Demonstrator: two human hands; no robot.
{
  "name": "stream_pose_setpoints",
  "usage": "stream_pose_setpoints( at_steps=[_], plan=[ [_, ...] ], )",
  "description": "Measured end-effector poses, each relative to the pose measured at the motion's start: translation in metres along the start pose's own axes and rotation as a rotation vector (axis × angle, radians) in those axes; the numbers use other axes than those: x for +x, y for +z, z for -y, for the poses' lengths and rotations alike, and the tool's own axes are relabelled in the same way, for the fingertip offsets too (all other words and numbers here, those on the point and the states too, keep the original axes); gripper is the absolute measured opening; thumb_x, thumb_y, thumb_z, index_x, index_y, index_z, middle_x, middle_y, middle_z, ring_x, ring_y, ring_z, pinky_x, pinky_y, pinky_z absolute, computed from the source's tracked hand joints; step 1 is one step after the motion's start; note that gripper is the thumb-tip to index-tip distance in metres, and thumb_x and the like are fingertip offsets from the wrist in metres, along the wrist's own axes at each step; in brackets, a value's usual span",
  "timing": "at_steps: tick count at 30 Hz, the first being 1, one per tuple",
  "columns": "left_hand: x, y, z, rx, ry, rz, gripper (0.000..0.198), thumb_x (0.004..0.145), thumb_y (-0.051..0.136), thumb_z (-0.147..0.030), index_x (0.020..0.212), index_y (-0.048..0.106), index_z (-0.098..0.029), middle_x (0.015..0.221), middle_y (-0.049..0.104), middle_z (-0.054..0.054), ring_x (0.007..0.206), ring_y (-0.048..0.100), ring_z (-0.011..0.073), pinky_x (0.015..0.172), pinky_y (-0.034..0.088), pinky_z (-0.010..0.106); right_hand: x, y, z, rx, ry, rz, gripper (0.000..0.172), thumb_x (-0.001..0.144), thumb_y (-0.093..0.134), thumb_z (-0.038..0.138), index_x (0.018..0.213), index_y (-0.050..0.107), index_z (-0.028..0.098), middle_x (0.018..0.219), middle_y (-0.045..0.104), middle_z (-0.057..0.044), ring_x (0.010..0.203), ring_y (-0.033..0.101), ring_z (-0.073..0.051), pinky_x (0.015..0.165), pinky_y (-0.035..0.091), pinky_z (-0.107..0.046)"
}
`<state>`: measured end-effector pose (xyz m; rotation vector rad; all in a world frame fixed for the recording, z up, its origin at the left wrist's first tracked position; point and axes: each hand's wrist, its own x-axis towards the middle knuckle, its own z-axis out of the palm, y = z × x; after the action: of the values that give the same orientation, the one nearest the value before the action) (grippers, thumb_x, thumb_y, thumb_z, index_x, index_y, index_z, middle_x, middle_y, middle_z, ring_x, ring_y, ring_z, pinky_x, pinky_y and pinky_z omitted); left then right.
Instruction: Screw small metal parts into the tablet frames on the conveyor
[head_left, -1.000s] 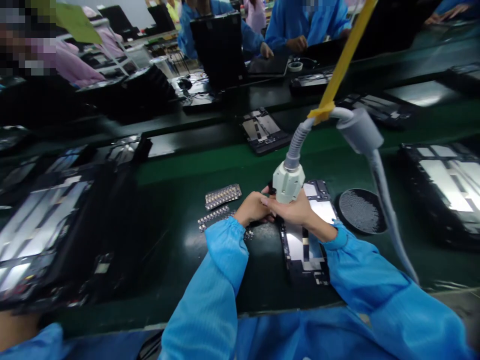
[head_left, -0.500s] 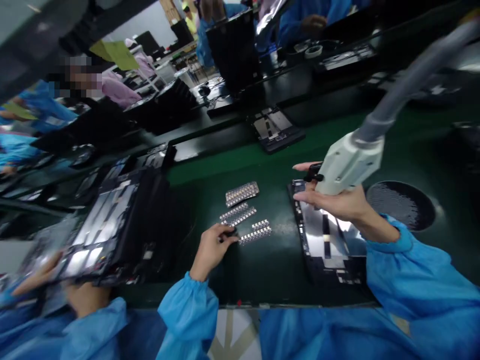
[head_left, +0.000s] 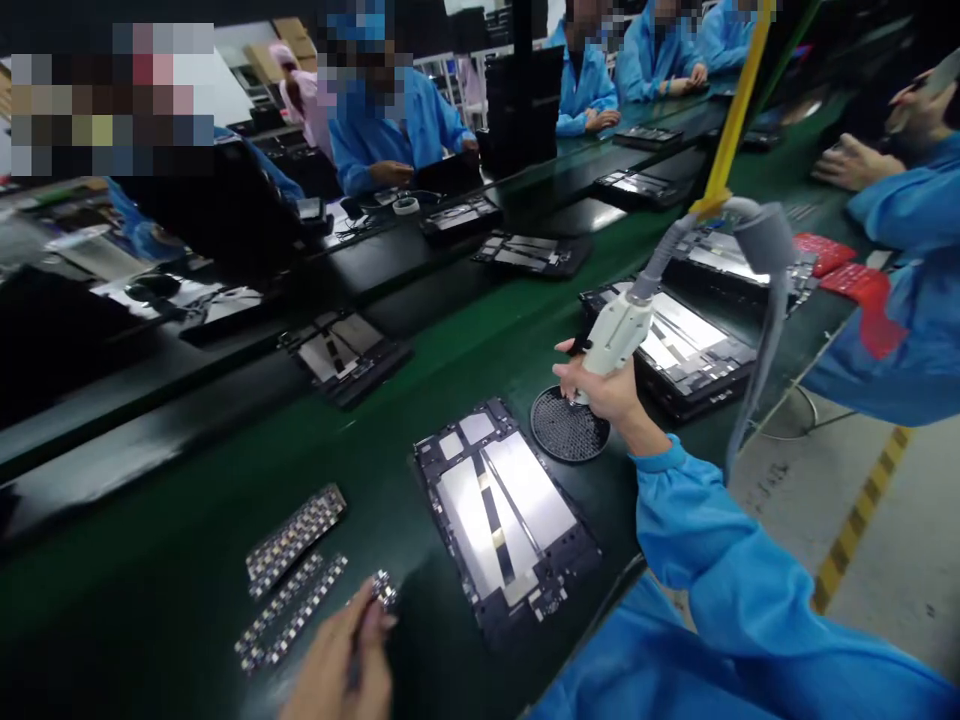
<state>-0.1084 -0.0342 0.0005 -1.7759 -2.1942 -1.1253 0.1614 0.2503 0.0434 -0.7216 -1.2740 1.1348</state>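
The tool (head_left: 616, 338) looks matt plastic, the flat device (head_left: 517, 510) largely glossy metal.

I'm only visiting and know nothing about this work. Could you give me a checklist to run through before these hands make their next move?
1. Small black-and-silver studded piece secure in the left hand: ok, pinched.
2. Pale plastic handheld tool gripped by the right hand: ok.
3. Tool's tip clear of the round black dish: cannot tell, tip hidden.
4. Rectangular black device with silver panels lying flat, untouched: ok.
5. One hand free: not ok, both are holding something.
6. Grey flexible hose clear of the device: ok.
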Motion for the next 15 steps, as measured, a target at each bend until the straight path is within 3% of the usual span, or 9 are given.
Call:
stream_pose_setpoints(
  at_steps=[2, 5, 9, 12, 15],
  plan=[
    [0.01, 0.026, -0.039, 0.001, 0.155, -0.006, 0.027, 0.087, 0.055, -0.024, 0.111, 0.065, -0.022, 0.089, 0.071, 0.001, 0.071, 0.067, 0.0158, 0.066, 0.056, 0.026, 0.001, 0.004, -0.001, -0.039, 0.008, 0.007, 0.022, 0.067, 0.074, 0.021, 0.086, 0.065, 0.017, 0.043, 0.056, 0.007, 0.036, 0.05, -0.011, 0.043, 0.047, -0.029],
    [0.015, 0.057, -0.076, -0.1, 0.146, -0.028, 0.021, 0.089, 0.053, -0.017, 0.105, 0.065, -0.016, 0.092, 0.069, 0.005, 0.079, 0.067, 0.0141, 0.075, 0.054, 0.023, 0.005, 0.007, -0.001, -0.065, 0.014, 0.013, 0.02, 0.067, 0.073, 0.019, 0.084, 0.064, 0.017, 0.042, 0.056, 0.007, 0.036, 0.051, -0.012, 0.044, 0.047, -0.029],
    [0.004, 0.075, -0.095, -0.284, 0.076, -0.023, 0.019, 0.087, 0.053, -0.011, 0.101, 0.065, -0.017, 0.093, 0.069, 0.005, 0.087, 0.066, 0.0141, 0.083, 0.053, 0.024, 0.01, 0.005, -0.005, -0.094, 0.035, 0.012, 0.019, 0.067, 0.073, 0.021, 0.083, 0.064, 0.016, 0.042, 0.056, 0.006, 0.036, 0.051, -0.012, 0.044, 0.046, -0.028],
    [-0.007, 0.077, -0.103, -0.367, 0.032, -0.001, 0.02, 0.086, 0.054, -0.011, 0.099, 0.067, -0.019, 0.094, 0.07, 0.004, 0.089, 0.067, 0.0144, 0.084, 0.053, 0.024, 0.01, 0.006, -0.009, -0.105, 0.069, 0.019, 0.019, 0.066, 0.073, 0.023, 0.081, 0.064, 0.015, 0.041, 0.055, 0.006, 0.035, 0.05, -0.011, 0.042, 0.046, -0.027],
    [-0.01, 0.077, -0.11, -0.445, -0.109, -0.045, 0.017, 0.086, 0.056, -0.015, 0.094, 0.069, -0.022, 0.09, 0.07, 0.002, 0.083, 0.068, 0.0134, 0.079, 0.055, 0.022, 0.008, 0.007, -0.01, -0.108, 0.09, 0.02, 0.019, 0.065, 0.074, 0.025, 0.078, 0.064, 0.016, 0.041, 0.055, 0.006, 0.035, 0.05, -0.011, 0.04, 0.045, -0.026]
  ],
)
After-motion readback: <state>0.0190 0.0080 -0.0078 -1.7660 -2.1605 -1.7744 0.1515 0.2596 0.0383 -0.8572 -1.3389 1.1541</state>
